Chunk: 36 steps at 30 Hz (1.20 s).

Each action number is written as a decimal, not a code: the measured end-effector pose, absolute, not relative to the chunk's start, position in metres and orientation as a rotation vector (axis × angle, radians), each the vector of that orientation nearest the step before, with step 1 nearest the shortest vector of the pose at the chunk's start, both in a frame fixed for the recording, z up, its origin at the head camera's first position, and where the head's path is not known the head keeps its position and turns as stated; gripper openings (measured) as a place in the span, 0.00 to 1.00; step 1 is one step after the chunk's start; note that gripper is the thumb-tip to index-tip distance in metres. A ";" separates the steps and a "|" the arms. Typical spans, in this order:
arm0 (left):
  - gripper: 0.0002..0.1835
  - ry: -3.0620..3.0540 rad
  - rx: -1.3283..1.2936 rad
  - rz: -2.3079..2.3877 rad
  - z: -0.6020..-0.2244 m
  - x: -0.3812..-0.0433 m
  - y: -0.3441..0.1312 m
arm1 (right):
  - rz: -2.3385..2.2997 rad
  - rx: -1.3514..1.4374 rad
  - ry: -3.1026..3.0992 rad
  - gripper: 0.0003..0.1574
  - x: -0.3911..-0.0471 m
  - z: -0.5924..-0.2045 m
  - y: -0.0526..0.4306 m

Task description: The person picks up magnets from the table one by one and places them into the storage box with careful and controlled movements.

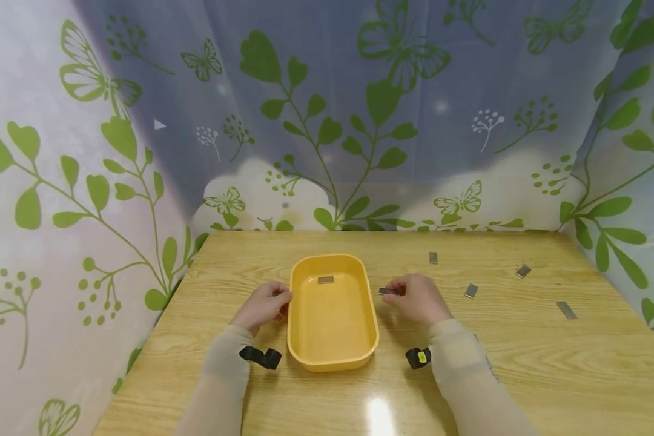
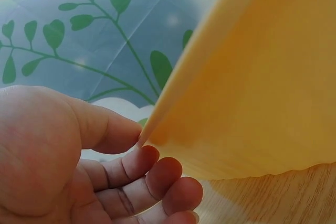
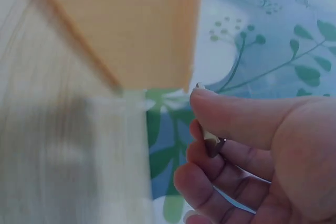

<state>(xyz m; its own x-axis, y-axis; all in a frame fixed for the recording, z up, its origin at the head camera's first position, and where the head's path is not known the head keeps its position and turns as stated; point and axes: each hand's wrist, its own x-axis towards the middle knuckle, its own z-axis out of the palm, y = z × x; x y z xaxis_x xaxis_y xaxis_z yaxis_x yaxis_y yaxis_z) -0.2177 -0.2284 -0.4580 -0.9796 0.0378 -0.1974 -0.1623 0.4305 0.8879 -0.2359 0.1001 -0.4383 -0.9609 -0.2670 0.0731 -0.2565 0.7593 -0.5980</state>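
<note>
The tray (image 1: 332,351) next to my grip is plain yellow-orange, no pattern. The little metal pieces (image 1: 471,291) are dull grey. The table (image 1: 550,363) is light wood grain, and the curtain (image 1: 327,109) behind is white-to-blue with green leaves and butterflies. My sleeves (image 1: 223,375) are beige.

Light wooden table (image 1: 523,363) with glare spot, leaf-and-butterfly printed curtain (image 1: 327,121) draped around three sides

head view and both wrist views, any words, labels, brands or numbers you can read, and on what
None can be read in any view.
yellow tray: plain, no print.
metal pieces on the table: no marking visible, too small to tell.
curtain: only leaf and butterfly patterns, no text.
</note>
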 end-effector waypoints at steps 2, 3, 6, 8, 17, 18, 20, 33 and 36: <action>0.12 2.500 -0.107 1.577 -0.458 -0.218 -0.229 | -0.990 -0.476 2.925 0.14 -0.235 -0.433 0.094; 0.12 2.501 -0.108 1.575 -0.458 -0.218 -0.229 | -0.984 -0.491 2.923 0.13 -0.235 -0.430 0.091; 0.12 2.499 -0.107 1.578 -0.458 -0.217 -0.229 | -0.960 -0.549 2.914 0.10 -0.235 -0.419 0.081; 0.12 2.496 -0.111 1.583 -0.458 -0.217 -0.229 | -0.936 -0.586 2.907 0.08 -0.235 -0.412 0.075; 0.12 2.501 -0.102 1.584 -0.457 -0.217 -0.227 | -0.759 -0.772 2.893 0.10 -0.240 -0.384 0.039; 0.12 2.502 -0.104 1.582 -0.457 -0.217 -0.228 | -0.748 -0.784 2.886 0.10 -0.241 -0.382 0.034; 0.11 2.503 -0.115 1.584 -0.458 -0.217 -0.229 | -0.736 -0.805 2.867 0.10 -0.242 -0.380 0.024; 0.12 2.498 -0.090 1.568 -0.459 -0.220 -0.228 | -0.743 -0.785 2.765 0.06 -0.254 -0.387 -0.020; 0.12 2.490 -0.091 1.568 -0.458 -0.219 -0.226 | -0.728 -0.756 2.772 0.08 -0.256 -0.393 -0.027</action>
